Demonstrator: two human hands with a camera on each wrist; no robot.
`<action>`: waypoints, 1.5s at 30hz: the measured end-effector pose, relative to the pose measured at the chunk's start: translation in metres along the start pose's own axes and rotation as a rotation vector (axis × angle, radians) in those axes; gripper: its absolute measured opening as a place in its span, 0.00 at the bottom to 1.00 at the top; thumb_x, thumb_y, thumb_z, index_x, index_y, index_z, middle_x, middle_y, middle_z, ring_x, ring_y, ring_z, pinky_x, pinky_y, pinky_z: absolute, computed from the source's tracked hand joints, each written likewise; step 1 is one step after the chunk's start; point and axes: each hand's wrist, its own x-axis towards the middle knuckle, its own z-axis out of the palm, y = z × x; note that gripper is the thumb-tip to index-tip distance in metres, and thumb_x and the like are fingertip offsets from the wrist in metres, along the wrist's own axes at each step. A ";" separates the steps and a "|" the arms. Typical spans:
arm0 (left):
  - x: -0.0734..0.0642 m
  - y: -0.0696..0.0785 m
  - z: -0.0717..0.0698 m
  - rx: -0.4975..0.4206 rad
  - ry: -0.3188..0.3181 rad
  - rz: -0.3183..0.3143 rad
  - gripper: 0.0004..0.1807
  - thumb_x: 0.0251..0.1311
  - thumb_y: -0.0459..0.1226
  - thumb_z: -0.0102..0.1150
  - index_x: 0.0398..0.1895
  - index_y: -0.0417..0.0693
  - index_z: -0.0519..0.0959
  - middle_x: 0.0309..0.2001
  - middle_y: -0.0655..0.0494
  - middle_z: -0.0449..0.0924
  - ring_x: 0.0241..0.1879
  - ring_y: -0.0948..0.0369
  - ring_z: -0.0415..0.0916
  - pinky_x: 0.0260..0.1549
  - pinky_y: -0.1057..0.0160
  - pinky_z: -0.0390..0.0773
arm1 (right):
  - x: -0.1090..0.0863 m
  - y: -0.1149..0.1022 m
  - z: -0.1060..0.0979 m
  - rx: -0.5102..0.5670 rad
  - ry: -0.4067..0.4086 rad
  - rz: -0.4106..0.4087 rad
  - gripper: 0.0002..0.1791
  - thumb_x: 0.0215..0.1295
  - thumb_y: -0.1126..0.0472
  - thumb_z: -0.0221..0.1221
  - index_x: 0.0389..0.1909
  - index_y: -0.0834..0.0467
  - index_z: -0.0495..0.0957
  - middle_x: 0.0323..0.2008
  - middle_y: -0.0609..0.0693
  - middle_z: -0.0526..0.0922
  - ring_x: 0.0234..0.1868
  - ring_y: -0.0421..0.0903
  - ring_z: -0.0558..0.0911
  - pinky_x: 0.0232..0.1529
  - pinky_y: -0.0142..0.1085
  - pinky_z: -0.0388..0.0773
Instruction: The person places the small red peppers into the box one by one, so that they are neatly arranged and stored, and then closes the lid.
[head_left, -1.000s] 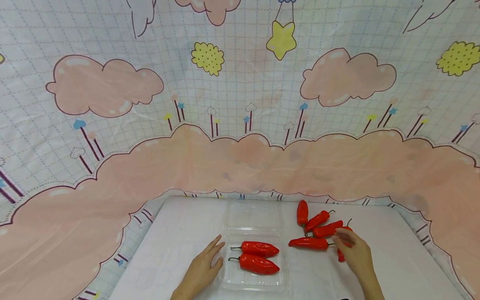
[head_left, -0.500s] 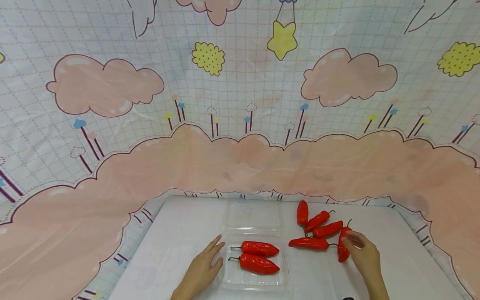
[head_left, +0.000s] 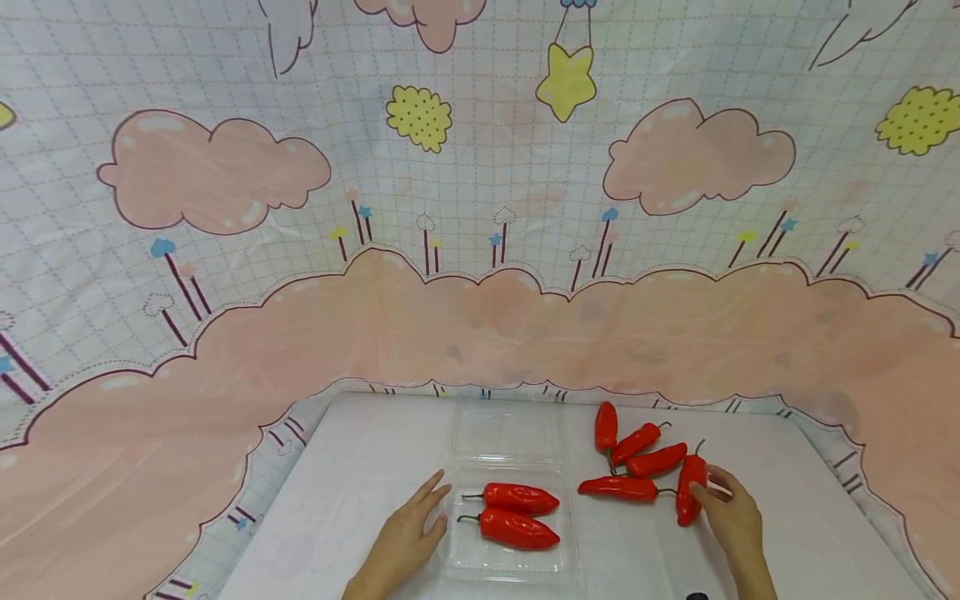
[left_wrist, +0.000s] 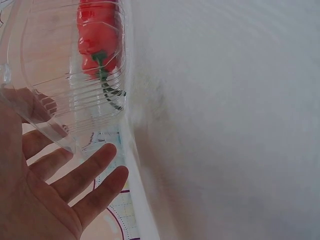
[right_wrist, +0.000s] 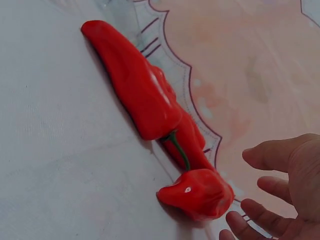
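Note:
Two red peppers (head_left: 519, 528) lie side by side in the base of a clear plastic clamshell box (head_left: 510, 567), stems to the left. My left hand (head_left: 405, 533) rests at the box's left side with its fingers spread; in the left wrist view the clear wall (left_wrist: 55, 95) stands right by the fingers. At the right, my right hand (head_left: 731, 512) is beside the rightmost red pepper (head_left: 691, 492), thumb near its side. The right wrist view shows that pepper (right_wrist: 200, 192) tip-first, with the fingers (right_wrist: 260, 215) loosely bent and holding nothing.
The box's lid (head_left: 507, 433) lies folded back behind its base. Several more red peppers (head_left: 656, 460) are grouped on the white table (head_left: 360, 450), right of the box. A patterned cloth (head_left: 480, 325) rises behind the table. A small black object (head_left: 697, 597) shows at the bottom edge.
My right hand has moved right and slightly nearer me, uncovering the rightmost pepper, and is now along that pepper's right side. The left hand and the peppers stay in place.

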 end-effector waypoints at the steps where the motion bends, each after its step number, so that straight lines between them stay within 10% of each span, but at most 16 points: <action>1: 0.000 0.000 0.000 -0.002 -0.002 -0.001 0.23 0.61 0.38 0.59 0.62 0.50 0.77 0.71 0.57 0.69 0.59 0.53 0.79 0.54 0.48 0.80 | 0.001 0.001 0.000 0.002 -0.004 0.001 0.33 0.67 0.53 0.56 0.69 0.64 0.62 0.65 0.68 0.67 0.63 0.65 0.71 0.44 0.39 0.80; 10: 0.000 0.000 -0.001 0.004 -0.005 0.000 0.23 0.61 0.38 0.59 0.62 0.49 0.77 0.71 0.58 0.69 0.58 0.53 0.79 0.53 0.48 0.80 | 0.014 0.009 0.008 0.066 -0.027 0.072 0.43 0.68 0.50 0.57 0.76 0.63 0.48 0.67 0.72 0.60 0.66 0.68 0.64 0.63 0.60 0.70; 45: 0.001 0.003 -0.003 0.007 0.000 0.008 0.23 0.61 0.38 0.59 0.61 0.49 0.78 0.70 0.55 0.69 0.58 0.52 0.79 0.53 0.47 0.80 | 0.028 0.015 0.012 -0.018 0.051 0.105 0.38 0.65 0.52 0.58 0.69 0.68 0.58 0.61 0.75 0.68 0.59 0.71 0.69 0.56 0.58 0.75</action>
